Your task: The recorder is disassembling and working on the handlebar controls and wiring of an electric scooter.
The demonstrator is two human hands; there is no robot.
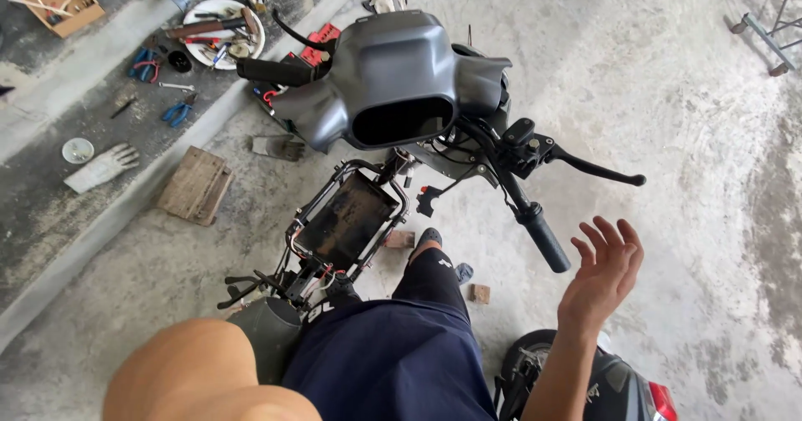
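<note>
A stripped scooter stands in front of me, its grey front cowl (393,78) turned toward me with a dark opening in it. Below the cowl sits the bare frame with an empty black tray (347,220). My right hand (603,275) is raised with fingers spread, holding nothing, just right of the black handlebar grip (543,237) and not touching it. Above the grip is the brake lever (597,169). My left arm (196,375) shows only as a bare forearm or elbow at the bottom left; the hand itself is out of view. My leg in dark blue shorts (393,354) is beside the frame.
On the raised kerb at the left lie a white plate of tools (219,30), blue pliers (177,114), a work glove (100,168), a cardboard box (63,3) and a wooden block (196,185). Another vehicle's dark bodywork with a red lamp (622,388) is at the bottom right. Rough concrete floor all round.
</note>
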